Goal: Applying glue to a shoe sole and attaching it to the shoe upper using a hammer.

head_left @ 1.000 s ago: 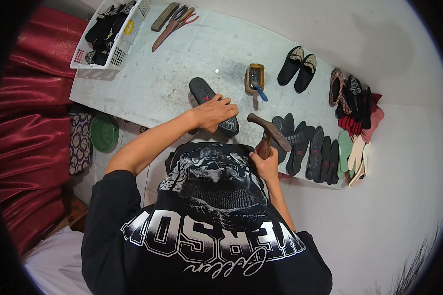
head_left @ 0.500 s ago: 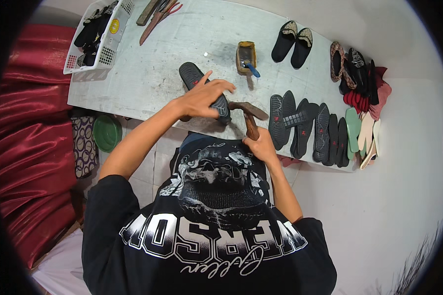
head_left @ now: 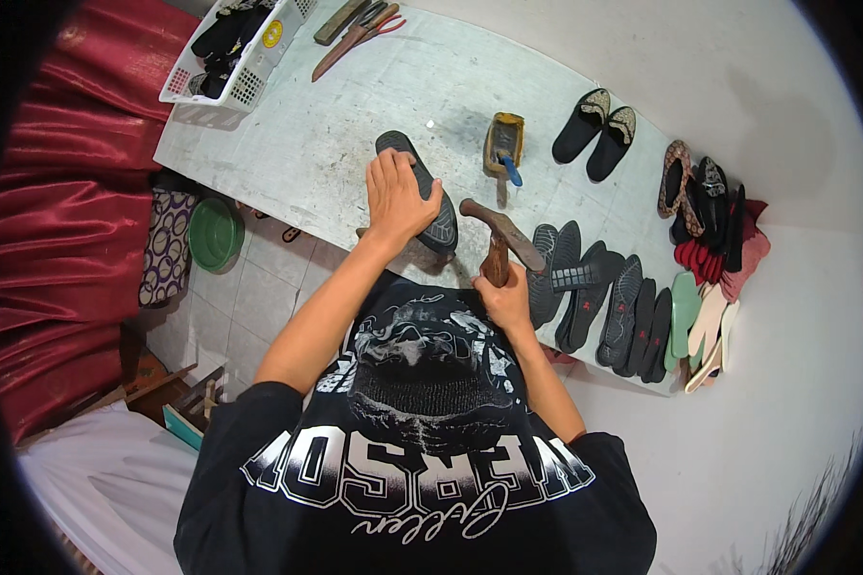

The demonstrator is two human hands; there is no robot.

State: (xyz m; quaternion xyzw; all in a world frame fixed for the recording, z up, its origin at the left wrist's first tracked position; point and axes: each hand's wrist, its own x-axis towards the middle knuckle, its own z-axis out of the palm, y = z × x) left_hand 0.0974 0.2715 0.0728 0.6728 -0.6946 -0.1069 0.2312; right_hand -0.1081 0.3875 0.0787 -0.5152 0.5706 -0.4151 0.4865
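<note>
A black shoe [head_left: 442,231] lies sole up near the table's front edge, slanting from far left to near right. My left hand [head_left: 397,199] grips its middle, fingers lying across the sole and thumb along its right side. Just to the right, my right hand [head_left: 506,301] is closed around the wooden handle of a hammer [head_left: 503,233]. The hammer's dark metal head is up beside the shoe, apart from it. A small brown end of something pokes out left of the shoe, mostly hidden by my left wrist.
A yellowish tub [head_left: 503,142] with a blue-handled brush stands beyond the hammer. Several dark soles [head_left: 619,307] line the right edge, near finished slip-on shoes [head_left: 594,132]. Far left are a white basket [head_left: 244,81] of shoes and a knife [head_left: 355,43] with other tools.
My left hand has come down from a loose, spread pose over the shoe into a grip on its sole. My right hand still holds the hammer, its head now turned. The whole view has shifted.
</note>
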